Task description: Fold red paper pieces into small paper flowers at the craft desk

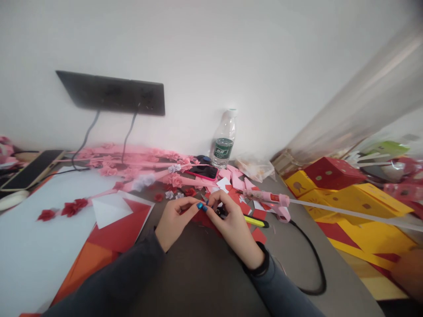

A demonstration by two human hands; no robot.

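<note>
My left hand point(178, 220) and my right hand point(233, 222) meet over the near part of the grey table, blue-nailed thumbs tip to tip. Fingers of both are pinched closed; whatever lies between them is hidden or too small to name. Around and behind the fingertips are red paper scraps point(259, 235). Just right of my right hand lies a yellow utility knife point(256, 220). Beyond it rests a pink glue gun point(280, 202), a long pale glue stick point(350, 214) sticking out of its back. Small red paper flowers point(158, 197) sit behind my left hand.
Pink paper-flower branches point(109, 169) stretch along the wall. A water bottle point(224, 143) stands behind a pink-edged phone point(203, 171). Red paper point(122, 231) and a white board point(42, 246) lie left. The black glue-gun cord point(319, 259) loops right, near yellow paper boxes point(366, 202).
</note>
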